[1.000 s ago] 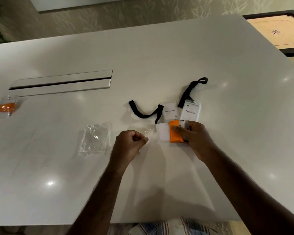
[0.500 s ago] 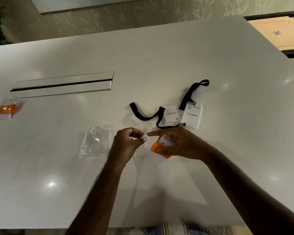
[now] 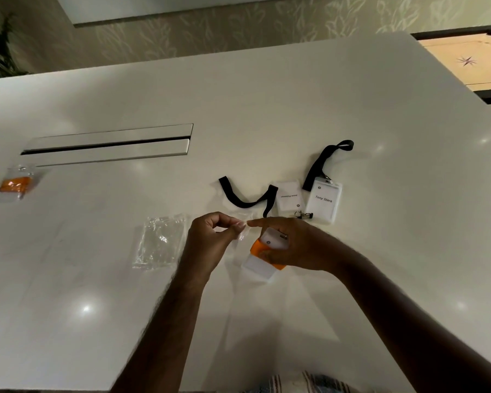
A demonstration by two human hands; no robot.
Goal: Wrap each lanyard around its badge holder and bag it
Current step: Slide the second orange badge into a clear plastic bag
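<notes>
The right hand [image 3: 298, 245] grips a badge holder wrapped in an orange lanyard [image 3: 262, 258], thumb curled over it and index finger stretched toward the left hand [image 3: 213, 239], just left of it, whose thumb and forefinger pinch the edge of a clear bag [image 3: 243, 231]. Just beyond the wrapped holder lie 2 more badge holders [image 3: 323, 202] side by side, each with a black lanyard [image 3: 244, 198]. Left of the wrapped holder sits a stack of clear bags [image 3: 160, 242]; far left of it, a bagged orange lanyard [image 3: 14, 185]. All rest on the white table [image 3: 267, 109].
</notes>
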